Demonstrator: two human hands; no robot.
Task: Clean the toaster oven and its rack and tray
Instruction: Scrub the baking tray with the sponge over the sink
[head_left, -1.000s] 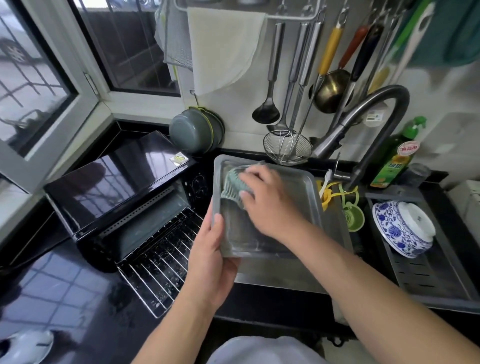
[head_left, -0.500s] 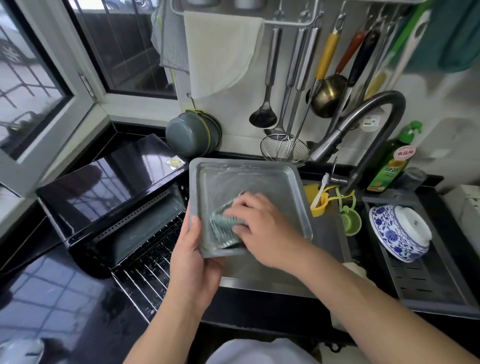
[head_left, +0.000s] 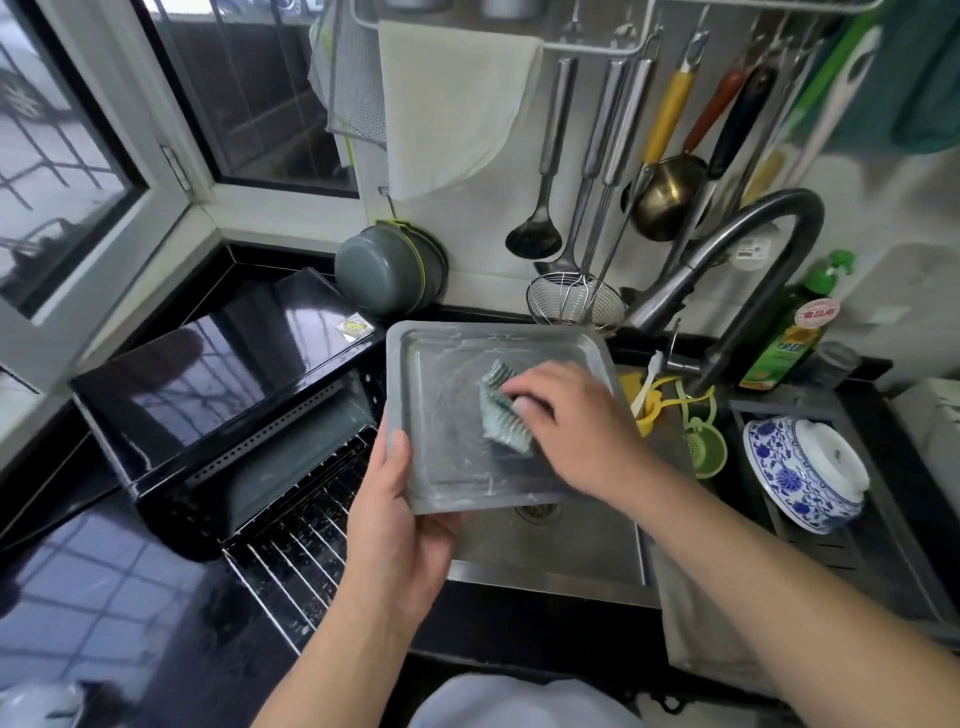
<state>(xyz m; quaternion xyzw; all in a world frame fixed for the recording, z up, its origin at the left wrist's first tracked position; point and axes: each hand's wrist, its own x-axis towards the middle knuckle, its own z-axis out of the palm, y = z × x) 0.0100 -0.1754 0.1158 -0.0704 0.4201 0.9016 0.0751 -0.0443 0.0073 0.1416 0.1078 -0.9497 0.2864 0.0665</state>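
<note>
We find the tray (head_left: 457, 467) held tilted over the sink (head_left: 545, 561), its inner face turned toward the camera and streaked with pale suds, heaviest along the near edge and the far rim. The left hand (head_left: 400, 525) grips the tray at its near left corner, thumb lying over the rim and fingers hidden beneath. The right hand (head_left: 576, 431) holds a ribbed grey-green scrubber (head_left: 501, 410) pressed against the middle of the tray floor, fingers curled over its top; how firmly it presses we cannot tell.

We judge the tray to be mid-scrub: soaped, not yet rinsed. The faucet (head_left: 727, 275) arches over the far right of the sink and no water is seen running from it.

The rack (head_left: 296, 540) lies on the dark countertop (head_left: 104, 597) at the left edge of the sink, in front of the toaster oven (head_left: 223, 395), its far end just under the oven opening. Specks show on its wires, but whether these are water or residue is not clear; we judge it still to be done. The toaster oven sits in the left corner of the countertop beneath the window, glossy black top, cavity exposed. Nothing indicates the interior has been wiped, and we cannot confirm either way.

Outward, a green dish soap bottle (head_left: 789, 332) stands at the far right corner behind the sink, and a blue-and-white bowl (head_left: 800, 473) rests in the drain tray at the right edge
</note>
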